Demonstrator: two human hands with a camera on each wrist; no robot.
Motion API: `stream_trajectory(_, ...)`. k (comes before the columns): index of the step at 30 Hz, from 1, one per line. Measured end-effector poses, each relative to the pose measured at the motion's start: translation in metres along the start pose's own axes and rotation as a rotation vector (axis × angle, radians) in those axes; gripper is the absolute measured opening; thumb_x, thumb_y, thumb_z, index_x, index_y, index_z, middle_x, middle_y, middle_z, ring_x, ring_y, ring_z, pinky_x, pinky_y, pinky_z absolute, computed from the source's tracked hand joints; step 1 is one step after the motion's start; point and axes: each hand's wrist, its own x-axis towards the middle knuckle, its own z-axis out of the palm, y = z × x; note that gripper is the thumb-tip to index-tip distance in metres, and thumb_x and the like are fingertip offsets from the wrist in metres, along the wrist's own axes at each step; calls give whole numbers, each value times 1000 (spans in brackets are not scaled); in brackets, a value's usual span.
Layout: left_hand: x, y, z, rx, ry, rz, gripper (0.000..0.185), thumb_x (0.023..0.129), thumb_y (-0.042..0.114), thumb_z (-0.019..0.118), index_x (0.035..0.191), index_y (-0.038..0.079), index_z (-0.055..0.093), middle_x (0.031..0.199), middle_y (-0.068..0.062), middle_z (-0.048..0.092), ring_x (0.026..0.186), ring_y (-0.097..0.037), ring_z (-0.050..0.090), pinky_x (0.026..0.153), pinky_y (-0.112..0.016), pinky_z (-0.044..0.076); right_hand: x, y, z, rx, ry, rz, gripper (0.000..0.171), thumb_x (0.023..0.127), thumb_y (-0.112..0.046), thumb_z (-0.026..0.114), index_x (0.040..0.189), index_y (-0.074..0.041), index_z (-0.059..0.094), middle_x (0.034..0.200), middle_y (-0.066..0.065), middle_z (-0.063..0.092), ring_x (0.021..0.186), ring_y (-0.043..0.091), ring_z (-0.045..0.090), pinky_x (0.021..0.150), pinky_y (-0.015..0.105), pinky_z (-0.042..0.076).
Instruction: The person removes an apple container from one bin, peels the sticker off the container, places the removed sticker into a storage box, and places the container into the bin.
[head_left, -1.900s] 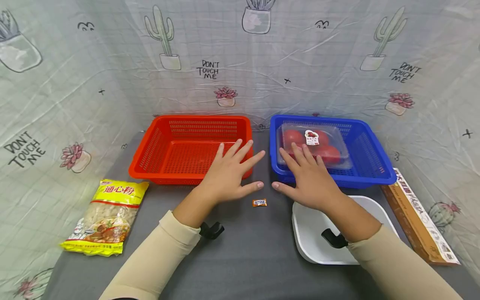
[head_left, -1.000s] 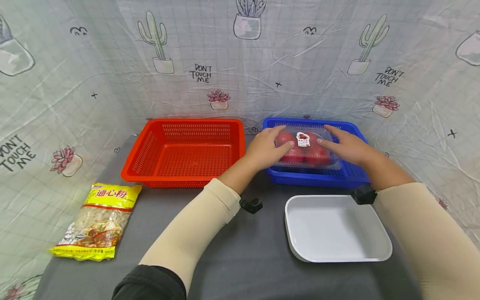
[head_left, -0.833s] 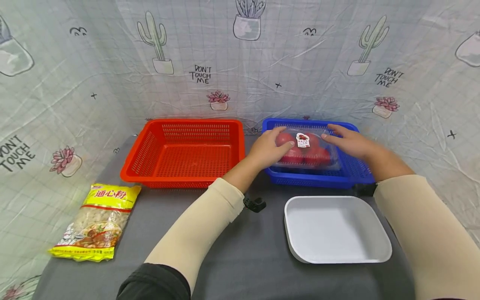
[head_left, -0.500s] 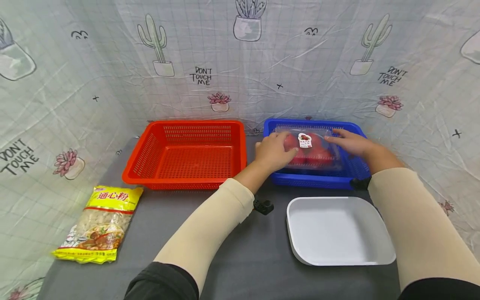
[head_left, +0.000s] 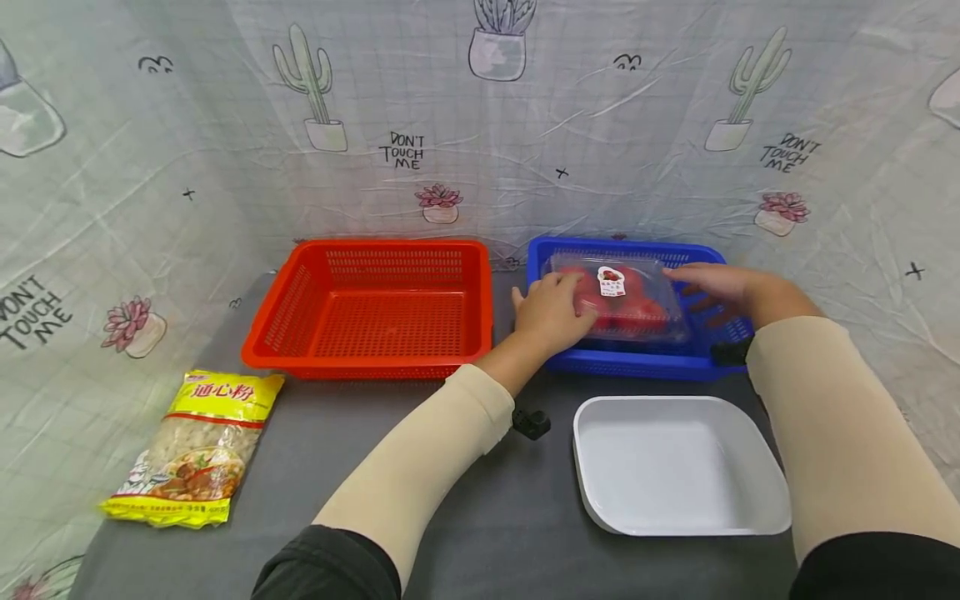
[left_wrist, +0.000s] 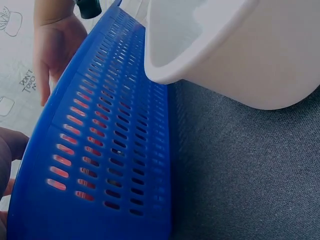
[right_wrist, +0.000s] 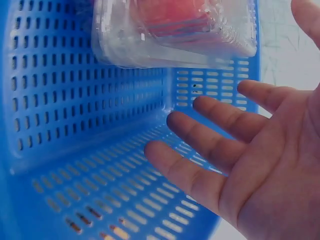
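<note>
Since the earlier frames, the right hand (head_left: 723, 287) has been drawn off the clear tomato box (head_left: 618, 298) toward three o'clock; it is now seen over the right part of the blue basket (head_left: 630, 365) with its fingers straight and spread, holding nothing, and in the right wrist view the fingers (right_wrist: 215, 145) are apart from the box (right_wrist: 175, 35), with open basket mesh between them. The left hand (head_left: 551, 312) has been kept at the nine o'clock end of the box, its thumb and fingers curled round that edge. The box has been shifted only slightly and is still inside the blue basket, its lid and label upward; whether it rests on the mesh or is tilted up at one end cannot be told. From this it is judged that the two-handed hold has been given up and that the box is now gripped by one hand alone. At six o'clock of the basket a white tray (head_left: 678, 467) is seen on the grey table (head_left: 480, 500); at nine o'clock stands a red basket (head_left: 375, 308), and further out a yellow macaroni bag (head_left: 195, 450).
</note>
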Motion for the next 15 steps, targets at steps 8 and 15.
stream_trajectory(8,-3,-3,2,-9,38,-38,65,98,53,68,156,29,53,163,-5,45,151,-27,39,124,-65,26,23,3,0,27,-38,59,113,103,-75,40,166,3,-13,168,40,8,150,63,23,114,69,41)
stream_trajectory(15,-5,-14,1,-174,100,-166,73,96,54,71,159,25,48,173,-11,26,155,-34,32,117,-58,43,38,6,3,143,-67,58,116,102,-75,45,165,-2,-20,169,39,1,152,63,17,111,67,45)
